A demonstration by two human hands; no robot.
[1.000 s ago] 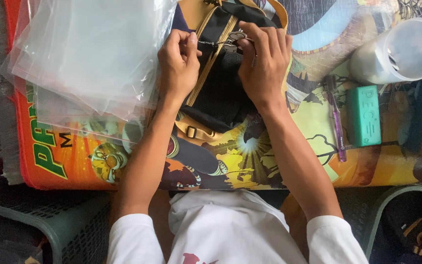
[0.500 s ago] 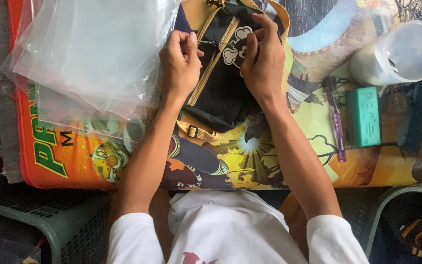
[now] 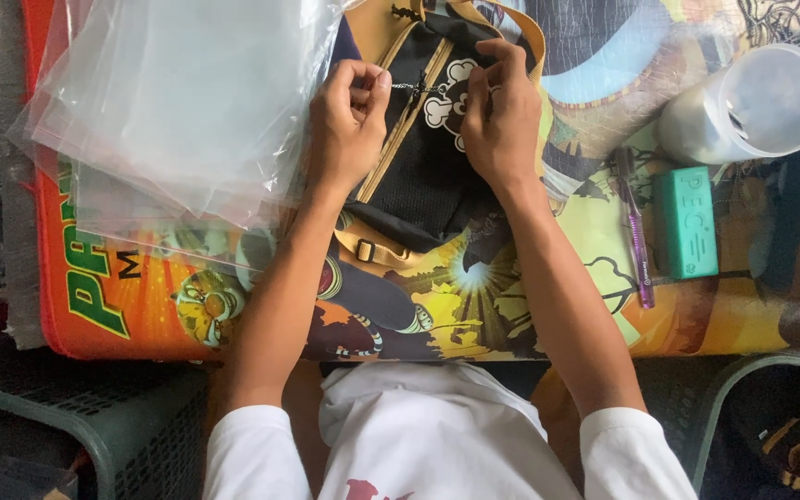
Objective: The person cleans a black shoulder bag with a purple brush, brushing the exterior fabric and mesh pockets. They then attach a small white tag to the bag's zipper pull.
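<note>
A small black bag (image 3: 423, 176) with tan straps and a white cartoon patch lies on a colourful printed table top (image 3: 474, 306). My left hand (image 3: 349, 125) rests on the bag's left side, fingers pinched on one end of a thin metal chain (image 3: 407, 88). My right hand (image 3: 504, 111) lies over the bag's right side and pinches the chain's other end near the patch. The chain is stretched between both hands just above the bag.
A pile of clear plastic bags (image 3: 178, 102) covers the table's left part. On the right stand a translucent cup (image 3: 761, 102), a green box (image 3: 687, 222) and a purple pen (image 3: 636, 231). Green plastic crates (image 3: 94, 426) sit below both table corners.
The bag has come lower in view and its white patch now shows. Both hands have shifted slightly and now hold the chain taut between them.
</note>
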